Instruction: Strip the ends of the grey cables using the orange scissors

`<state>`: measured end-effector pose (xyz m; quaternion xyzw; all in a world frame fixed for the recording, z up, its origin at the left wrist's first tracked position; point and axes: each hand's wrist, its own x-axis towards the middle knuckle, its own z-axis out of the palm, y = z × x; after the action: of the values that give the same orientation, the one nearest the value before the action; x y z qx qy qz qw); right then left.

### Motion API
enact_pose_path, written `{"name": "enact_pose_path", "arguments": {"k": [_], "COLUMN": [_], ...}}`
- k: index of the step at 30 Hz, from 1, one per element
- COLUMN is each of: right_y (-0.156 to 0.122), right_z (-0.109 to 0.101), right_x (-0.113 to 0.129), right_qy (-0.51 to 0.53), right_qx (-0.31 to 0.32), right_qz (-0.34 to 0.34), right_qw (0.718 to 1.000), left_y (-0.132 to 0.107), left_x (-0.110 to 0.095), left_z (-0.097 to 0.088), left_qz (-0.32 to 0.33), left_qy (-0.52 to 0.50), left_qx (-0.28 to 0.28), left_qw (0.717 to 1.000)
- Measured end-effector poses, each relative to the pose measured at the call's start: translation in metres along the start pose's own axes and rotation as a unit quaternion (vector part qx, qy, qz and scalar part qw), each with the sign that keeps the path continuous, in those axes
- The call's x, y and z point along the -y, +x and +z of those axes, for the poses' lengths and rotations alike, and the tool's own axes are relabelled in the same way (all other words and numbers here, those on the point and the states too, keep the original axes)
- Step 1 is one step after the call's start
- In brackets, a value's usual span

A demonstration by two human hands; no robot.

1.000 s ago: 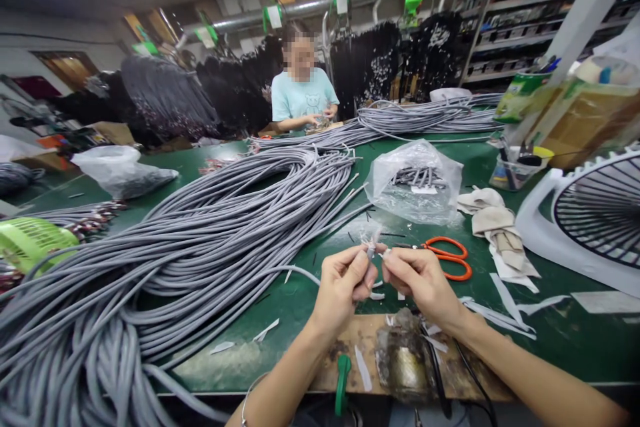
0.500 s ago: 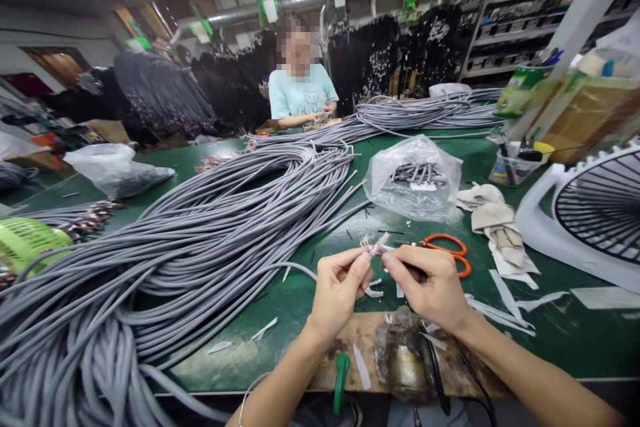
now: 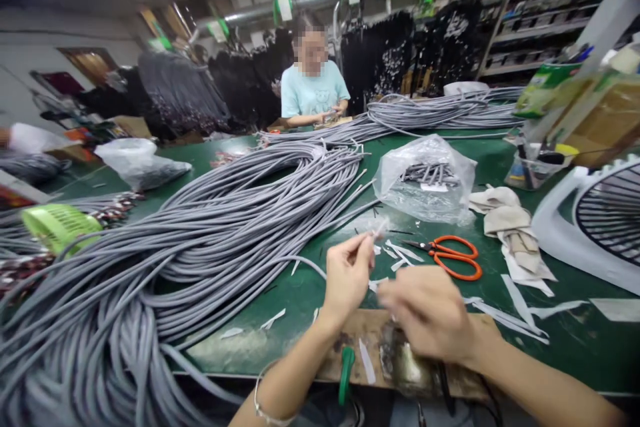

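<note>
Pale frayed cable tip (image 3: 379, 229) pinched in left hand (image 3: 347, 273) fingertips, long axis diagonal, pointing up and right toward orange-handled scissors (image 3: 453, 258). Left hand nearer, half closed. Right hand (image 3: 425, 313) blurred, just below and apart, fingers curled, hold unclear. Loose white paper strips (image 3: 400, 253) just beside scissors. Grey cable bundle (image 3: 225, 213) on green workbench mat (image 3: 575, 360) to left.

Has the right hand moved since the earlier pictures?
Yes: the right hand has drawn back toward the person, away from the orange-handled scissors, which it overlapped earlier and now sits clear of.
</note>
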<state>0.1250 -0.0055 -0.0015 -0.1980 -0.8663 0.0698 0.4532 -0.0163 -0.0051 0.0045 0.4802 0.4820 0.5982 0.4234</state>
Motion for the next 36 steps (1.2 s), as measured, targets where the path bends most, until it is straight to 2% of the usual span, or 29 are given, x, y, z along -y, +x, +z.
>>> {"name": "enact_pose_path", "arguments": {"k": [3,5,8,12,21,24,27,29,32,36], "right_y": [0.008,0.013,0.015,0.013,0.009,0.008,0.011,0.014,0.018,0.018], "right_z": [-0.008,-0.013,-0.016,-0.015,-0.016,-0.012,-0.009,-0.008,-0.004,0.000], "right_x": [-0.014,-0.020,-0.019,-0.013,-0.011,-0.010,-0.013,-0.017,-0.021,-0.021], "right_qy": [-0.120,-0.183,-0.188,-0.176,-0.274,-0.182,0.015,0.142,0.295,0.397], "right_qx": [-0.032,-0.057,-0.083,-0.086,-0.072,-0.052,-0.006,0.014,0.029,0.032], "right_qz": [0.108,0.138,0.120,0.086,0.029,0.102,0.216,0.260,0.290,0.328], "right_qw": [0.986,0.972,0.971,0.977,0.959,0.977,0.976,0.955,0.910,0.856], "left_y": [-0.005,-0.009,-0.012,-0.016,-0.021,-0.022,-0.021,-0.019,-0.017,-0.016], "left_x": [-0.004,-0.008,-0.009,-0.007,-0.006,-0.004,-0.003,-0.003,-0.005,-0.007], "left_z": [0.001,0.000,-0.001,-0.002,0.001,0.001,-0.001,-0.003,-0.005,-0.006], "left_qz": [0.014,0.053,0.116,0.170,0.282,0.277,0.249,0.231,0.178,0.136], "left_qy": [-0.001,0.030,0.089,0.158,0.270,0.275,0.255,0.230,0.186,0.156], "left_qx": [0.032,0.025,0.001,-0.023,-0.062,-0.056,-0.041,-0.036,-0.003,0.033], "left_qw": [0.999,0.998,0.989,0.972,0.918,0.919,0.933,0.945,0.966,0.978]}}
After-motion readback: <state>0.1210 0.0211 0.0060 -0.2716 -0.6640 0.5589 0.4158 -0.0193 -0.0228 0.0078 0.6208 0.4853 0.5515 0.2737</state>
